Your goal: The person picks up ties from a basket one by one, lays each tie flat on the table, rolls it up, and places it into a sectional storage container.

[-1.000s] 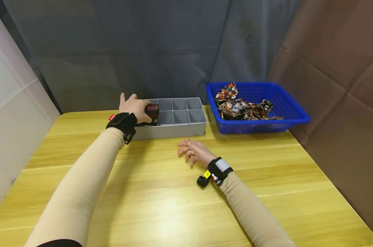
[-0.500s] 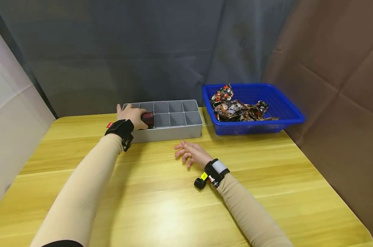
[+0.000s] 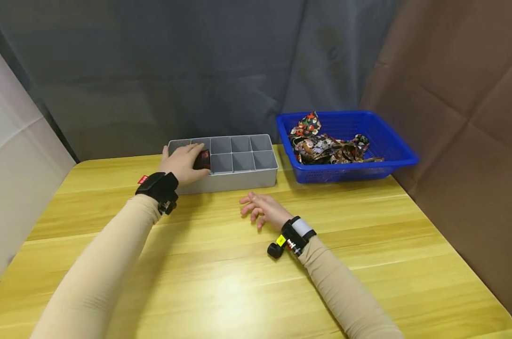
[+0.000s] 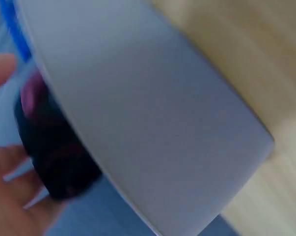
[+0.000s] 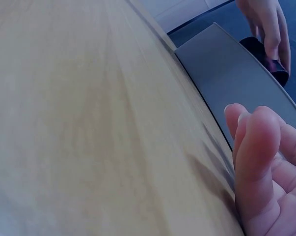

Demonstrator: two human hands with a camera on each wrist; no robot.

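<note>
Grey divided tray (image 3: pixel 239 176), left hand (image 3: pixel 182 162) gripping dark roll (image 3: pixel 202 160) inside, blue basket (image 3: pixel 397 155) of patterned cloths (image 3: pixel 328 146), right hand (image 3: pixel 264 209) relaxed.

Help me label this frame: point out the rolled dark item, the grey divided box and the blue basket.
rolled dark item (image 3: pixel 203 160), head view, its exposed right end.
grey divided box (image 3: pixel 235 180), head view, front wall.
blue basket (image 3: pixel 391 162), head view, right rim.

You wear long, close-fitting beige sleeves on both arms. Your left hand (image 3: pixel 181 162) has a black wrist strap with a small red tag. Your right hand (image 3: pixel 264 209) has a black-and-white band with a yellow label and a small black camera.
</note>
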